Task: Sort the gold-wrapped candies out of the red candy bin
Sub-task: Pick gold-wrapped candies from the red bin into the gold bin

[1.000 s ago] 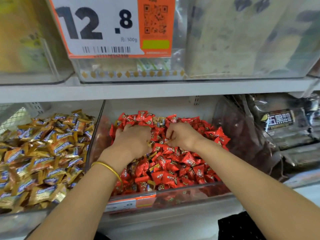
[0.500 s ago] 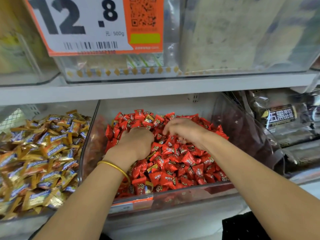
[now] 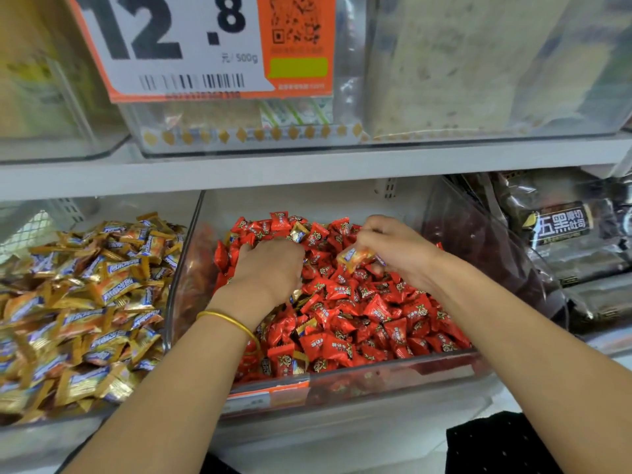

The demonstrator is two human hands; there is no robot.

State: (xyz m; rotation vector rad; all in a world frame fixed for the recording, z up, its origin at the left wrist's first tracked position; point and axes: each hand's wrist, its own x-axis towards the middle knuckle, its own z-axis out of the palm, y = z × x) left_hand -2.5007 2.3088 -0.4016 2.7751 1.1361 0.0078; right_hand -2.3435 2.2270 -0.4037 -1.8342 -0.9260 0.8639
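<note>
A clear bin (image 3: 376, 374) on the lower shelf is heaped with red-wrapped candies (image 3: 369, 313). My right hand (image 3: 396, 248) is raised over the back of the heap and pinches a gold-wrapped candy (image 3: 355, 256). My left hand (image 3: 270, 268), a gold bangle on its wrist, is curled down into the pile at the left; whether it holds anything is hidden. Another gold candy (image 3: 297, 232) lies among the red ones at the back, just beyond my left hand. More gold wrappers (image 3: 301, 326) peek out near the front.
To the left, a bin of gold-wrapped candies (image 3: 78, 309) is filled high. Dark packaged goods (image 3: 564, 241) sit to the right. A shelf board (image 3: 307, 165) hangs close above, carrying clear bins and a large price sign (image 3: 191, 46).
My right hand has lifted off the heap with a gold-wrapped candy pinched in its fingers. My left hand stays buried in the pile. The view has shifted slightly.
</note>
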